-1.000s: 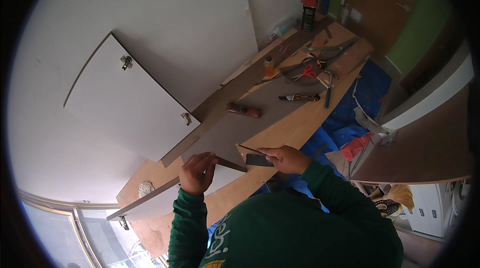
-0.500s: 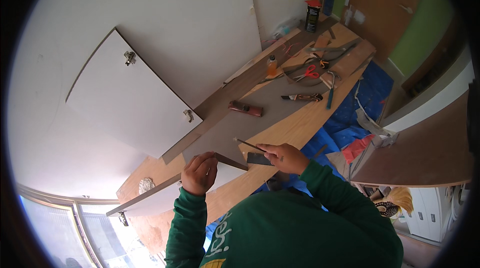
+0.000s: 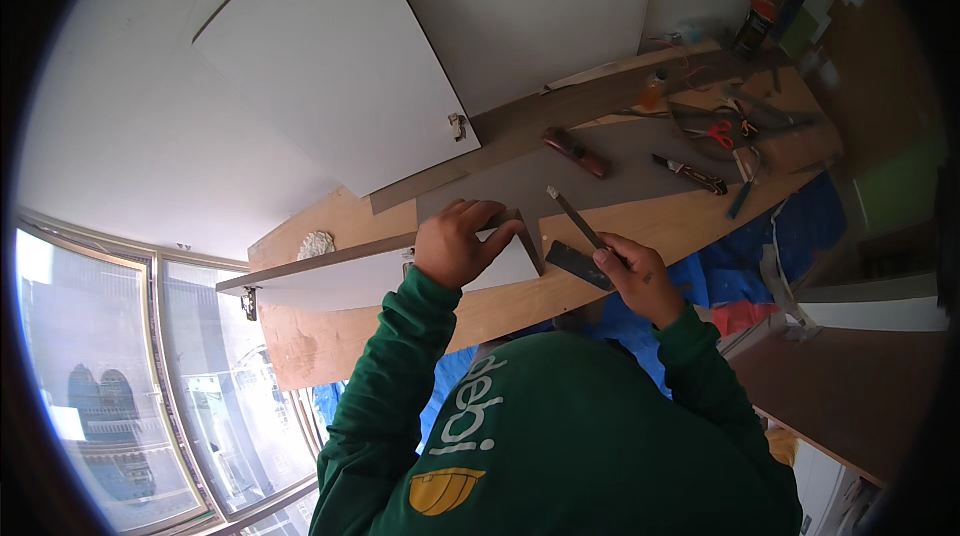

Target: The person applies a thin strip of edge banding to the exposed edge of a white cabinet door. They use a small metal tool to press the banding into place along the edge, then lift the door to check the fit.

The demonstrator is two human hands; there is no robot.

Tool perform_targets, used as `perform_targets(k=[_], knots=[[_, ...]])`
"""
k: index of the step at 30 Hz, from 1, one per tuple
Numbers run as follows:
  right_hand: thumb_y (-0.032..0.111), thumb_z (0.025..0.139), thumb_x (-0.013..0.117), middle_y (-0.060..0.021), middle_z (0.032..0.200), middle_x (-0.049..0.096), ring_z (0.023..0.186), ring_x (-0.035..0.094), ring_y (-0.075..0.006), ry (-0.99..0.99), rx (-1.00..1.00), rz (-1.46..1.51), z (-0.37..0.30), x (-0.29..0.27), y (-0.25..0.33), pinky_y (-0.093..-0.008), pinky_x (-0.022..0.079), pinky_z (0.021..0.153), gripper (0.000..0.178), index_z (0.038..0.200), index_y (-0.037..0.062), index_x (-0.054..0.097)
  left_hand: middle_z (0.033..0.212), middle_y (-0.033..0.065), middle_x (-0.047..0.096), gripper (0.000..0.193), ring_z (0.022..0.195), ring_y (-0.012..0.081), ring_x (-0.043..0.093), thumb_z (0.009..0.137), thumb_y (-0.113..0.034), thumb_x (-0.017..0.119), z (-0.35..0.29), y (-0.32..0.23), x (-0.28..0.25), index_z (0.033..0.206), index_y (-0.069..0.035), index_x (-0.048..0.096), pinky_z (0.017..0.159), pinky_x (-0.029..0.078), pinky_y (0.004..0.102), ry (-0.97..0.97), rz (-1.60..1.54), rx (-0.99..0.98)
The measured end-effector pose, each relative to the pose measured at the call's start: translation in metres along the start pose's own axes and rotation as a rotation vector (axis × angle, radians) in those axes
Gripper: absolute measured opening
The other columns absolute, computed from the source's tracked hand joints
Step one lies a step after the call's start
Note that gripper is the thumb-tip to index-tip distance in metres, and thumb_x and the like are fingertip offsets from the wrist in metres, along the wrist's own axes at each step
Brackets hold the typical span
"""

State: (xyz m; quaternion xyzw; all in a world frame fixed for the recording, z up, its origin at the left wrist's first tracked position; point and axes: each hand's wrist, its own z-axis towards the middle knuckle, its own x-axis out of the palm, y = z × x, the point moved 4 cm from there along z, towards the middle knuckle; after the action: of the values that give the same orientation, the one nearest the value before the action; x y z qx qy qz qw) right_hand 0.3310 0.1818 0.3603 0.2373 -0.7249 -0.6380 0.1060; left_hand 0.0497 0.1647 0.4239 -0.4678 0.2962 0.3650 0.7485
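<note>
My left hand (image 3: 455,244) is closed over the brown upper edge of a white cabinet door panel (image 3: 365,284) standing on its side, close to its right corner. A metal hinge (image 3: 249,303) is fixed at the panel's far left end. My right hand (image 3: 640,276) grips a thin dark stick (image 3: 577,217) with a pale, rough tip, pointing up and left. Beside those fingers is a dark flat strip (image 3: 580,264) at the bench edge; whether the hand touches it I cannot tell. The stick's tip is apart from the panel.
On the wooden bench (image 3: 330,344) are a brown hand plane (image 3: 575,152), a utility knife (image 3: 690,174), red scissors (image 3: 718,133), a hammer (image 3: 745,191) and a whitish wad (image 3: 316,245). Another white door (image 3: 330,66) leans on the wall. Blue sheeting (image 3: 800,226) covers the floor.
The view has swung left, so the bench and tools sit further right. My left hand's thumb and forefinger now spread along the panel's edge. The right hand still holds the stick.
</note>
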Motion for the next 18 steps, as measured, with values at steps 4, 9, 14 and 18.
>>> perform_targets(k=[4,9,14,18], knots=[[0.028,0.111,0.067,-0.0123,0.106,0.077,0.096,0.07,-0.0166,-0.049,-0.062,-0.132,0.004,0.009,0.01,-0.0339,0.055,0.087,0.034,0.129,-0.0012,0.069,0.084,0.0084,0.075,0.034,0.077,0.0309,0.072,0.091,-0.037,0.087,-0.01,0.006,-0.003,0.102,-0.006,0.077,0.07,0.058,0.0443,-0.043,0.088,0.069],[0.031,0.112,0.065,-0.0083,0.093,0.072,0.087,0.066,-0.0153,-0.066,-0.167,-0.091,0.021,0.036,0.016,-0.0345,0.054,0.08,0.032,0.117,0.0003,0.067,0.077,0.0097,0.07,0.04,0.074,0.0324,0.07,0.088,-0.043,0.088,-0.012,0.015,-0.002,0.094,-0.006,0.075,0.068,0.056,0.0448,-0.008,0.035,0.019],[0.031,0.112,0.065,-0.0099,0.088,0.069,0.081,0.064,-0.0163,-0.056,-0.144,-0.074,0.025,0.058,0.012,-0.0364,0.053,0.076,0.03,0.115,0.0008,0.065,0.071,0.0103,0.065,0.053,0.072,0.0349,0.067,0.085,-0.054,0.087,-0.02,0.022,-0.01,0.077,-0.007,0.064,0.068,0.053,0.0469,0.034,0.274,-0.1],[0.032,0.113,0.063,-0.0116,0.084,0.067,0.076,0.063,-0.019,-0.063,-0.164,-0.124,0.026,0.068,0.002,-0.0366,0.052,0.072,0.032,0.115,0.0008,0.064,0.07,0.0104,0.065,0.056,0.072,0.0359,0.067,0.084,-0.057,0.086,-0.022,0.027,-0.01,0.076,-0.007,0.062,0.069,0.051,0.0482,0.044,0.265,-0.098]])
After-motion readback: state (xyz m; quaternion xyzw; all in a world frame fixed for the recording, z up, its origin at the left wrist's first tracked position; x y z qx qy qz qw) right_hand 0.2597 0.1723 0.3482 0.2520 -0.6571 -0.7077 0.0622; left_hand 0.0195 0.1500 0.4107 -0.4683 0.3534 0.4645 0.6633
